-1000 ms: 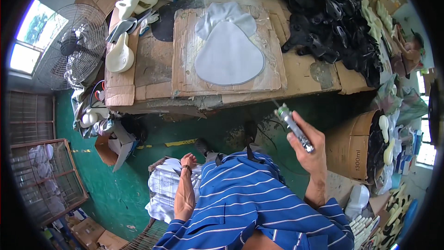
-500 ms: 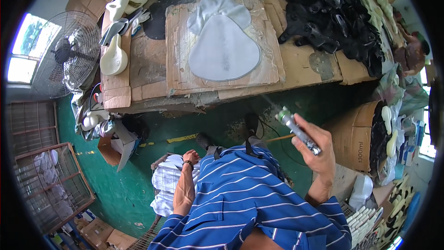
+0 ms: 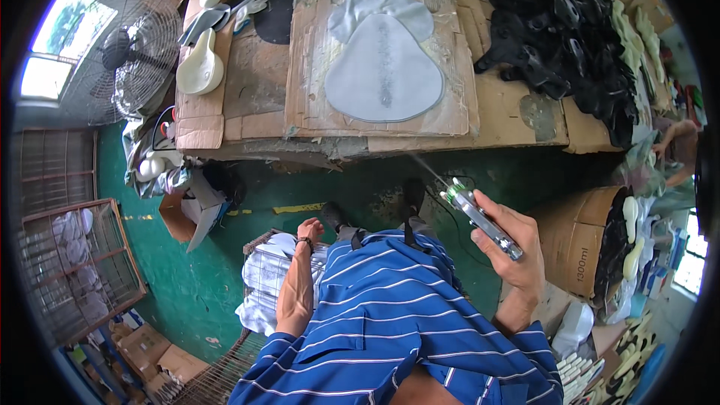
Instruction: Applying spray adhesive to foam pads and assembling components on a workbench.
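Note:
My right hand [image 3: 517, 244] is wrapped round a metal spray gun [image 3: 486, 223] with a green-tinted front end. A thin streak of mist leaves its nozzle toward the table. Ahead of it, a pale grey rounded pad [image 3: 382, 75], narrow at the far end, lies flat on a cardboard sheet [image 3: 304, 97]. A darker speckled stripe runs down the pad's middle. Crumpled grey cloth [image 3: 382, 7] spreads from its far end. My left hand [image 3: 309, 231] hangs low at my left, fingers loosely curled, nothing seen in it, beside a wire basket of white cloth pieces [image 3: 266, 277].
A black heap [image 3: 555, 30] covers the table's right side. White moulded shells [image 3: 201, 67] lie at its left, near a large fan [image 3: 116, 56]. Right of me stands a cardboard box [image 3: 574, 244]; at left are a small open carton [image 3: 180, 217] and a wire cage [image 3: 82, 270].
My view has shifted, so the table sits higher and further right. The stripe on the pad looks darker and longer. The spray gun stays in my right hand, still giving off mist.

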`<state>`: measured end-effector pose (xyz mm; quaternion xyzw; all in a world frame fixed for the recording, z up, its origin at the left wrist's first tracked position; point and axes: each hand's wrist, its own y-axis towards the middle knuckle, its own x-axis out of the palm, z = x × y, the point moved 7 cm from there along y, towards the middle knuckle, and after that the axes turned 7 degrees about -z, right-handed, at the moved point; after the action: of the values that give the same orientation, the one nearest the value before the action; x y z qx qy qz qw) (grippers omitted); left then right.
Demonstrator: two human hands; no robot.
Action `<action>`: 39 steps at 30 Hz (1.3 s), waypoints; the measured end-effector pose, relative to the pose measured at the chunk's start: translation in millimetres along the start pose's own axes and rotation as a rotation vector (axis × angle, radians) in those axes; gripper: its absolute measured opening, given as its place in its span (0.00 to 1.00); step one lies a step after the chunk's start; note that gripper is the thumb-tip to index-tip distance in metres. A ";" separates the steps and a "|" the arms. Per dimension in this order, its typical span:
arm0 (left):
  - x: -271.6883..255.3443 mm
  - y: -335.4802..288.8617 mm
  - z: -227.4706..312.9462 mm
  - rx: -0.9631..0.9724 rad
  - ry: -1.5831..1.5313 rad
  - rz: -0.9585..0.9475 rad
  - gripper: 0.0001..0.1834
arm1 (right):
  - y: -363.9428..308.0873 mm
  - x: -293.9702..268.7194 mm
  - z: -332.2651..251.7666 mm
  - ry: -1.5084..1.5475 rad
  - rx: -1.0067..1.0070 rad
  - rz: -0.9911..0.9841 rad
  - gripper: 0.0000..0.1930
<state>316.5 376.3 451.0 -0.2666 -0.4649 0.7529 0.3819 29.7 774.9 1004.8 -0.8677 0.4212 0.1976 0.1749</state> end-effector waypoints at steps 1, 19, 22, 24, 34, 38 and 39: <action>1.2 -0.8 2.5 0.009 0.020 0.005 0.23 | 8.3 1.1 -4.3 -0.036 -0.060 0.012 0.35; -27.2 15.9 -70.1 -0.120 -0.243 -0.108 0.13 | 58.5 -29.3 15.4 -0.125 -0.033 0.321 0.26; -27.9 12.5 -49.1 -0.059 -0.215 -0.030 0.19 | 47.4 -32.0 20.2 -0.122 0.046 0.298 0.26; -23.2 7.7 -38.7 -0.067 -0.251 -0.001 0.26 | 40.3 -33.0 14.7 -0.192 0.030 0.277 0.26; 10.0 14.0 16.1 0.006 0.147 -0.036 0.23 | 9.7 -33.2 -13.1 -0.144 -0.067 0.197 0.30; 16.6 17.8 14.4 0.001 0.138 -0.053 0.23 | -5.7 -36.0 -10.8 -0.131 0.029 0.205 0.32; 18.8 16.6 14.7 -0.001 0.140 -0.059 0.23 | -9.2 -36.1 -12.4 -0.139 0.030 0.180 0.33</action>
<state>289.3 379.9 441.5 -0.3048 -0.4450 0.7206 0.4355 19.0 798.4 1034.4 -0.8080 0.4872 0.2656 0.1981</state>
